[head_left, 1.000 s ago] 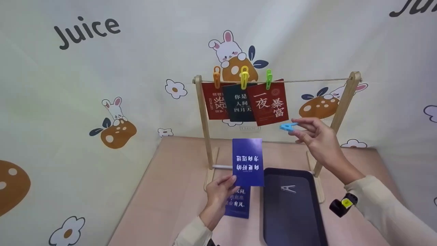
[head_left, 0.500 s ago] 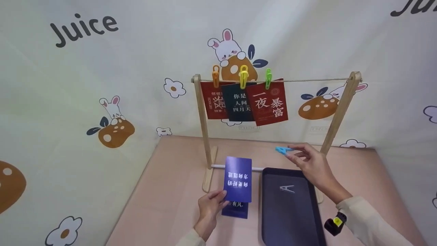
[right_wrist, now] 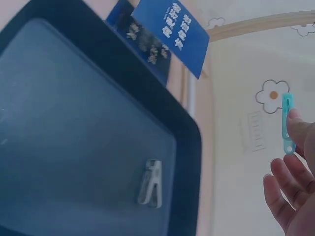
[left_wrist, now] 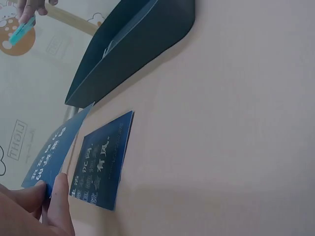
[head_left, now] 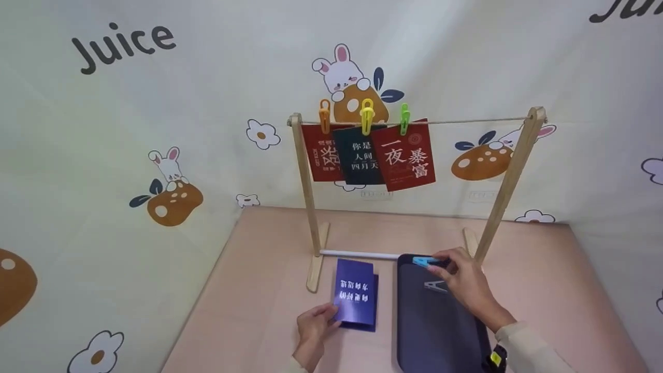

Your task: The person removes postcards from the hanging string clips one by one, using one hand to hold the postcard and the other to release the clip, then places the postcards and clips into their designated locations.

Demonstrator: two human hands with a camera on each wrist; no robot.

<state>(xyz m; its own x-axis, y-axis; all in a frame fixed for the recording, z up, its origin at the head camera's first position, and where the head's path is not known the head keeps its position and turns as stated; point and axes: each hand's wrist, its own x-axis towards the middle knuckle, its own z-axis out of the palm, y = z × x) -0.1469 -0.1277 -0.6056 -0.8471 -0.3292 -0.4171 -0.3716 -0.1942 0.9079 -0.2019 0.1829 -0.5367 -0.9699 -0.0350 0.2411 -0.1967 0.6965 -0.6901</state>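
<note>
Between thumb and fingers my left hand (head_left: 313,327) pinches a blue card (head_left: 354,291) by its lower left edge. White characters on that card appear upside down in the head view. Under it on the table lies a second blue card (left_wrist: 101,162), and the left wrist view shows a gap between the two. My right hand (head_left: 469,285) pinches a light blue clothespin (right_wrist: 288,123) above the far end of the dark tray (head_left: 440,331). Inside the tray lies a grey-white clothespin (right_wrist: 151,183).
A wooden rack (head_left: 510,186) with a string stands behind. From the string hang a red card (head_left: 321,160), a dark green card (head_left: 360,160) and another red card (head_left: 406,160), held by orange (head_left: 325,116), yellow (head_left: 366,118) and green (head_left: 404,120) clothespins.
Both hands have come down from near the rack. My left hand brought its card down over the lying one; my right hand lowered the light blue clothespin to above the tray.
</note>
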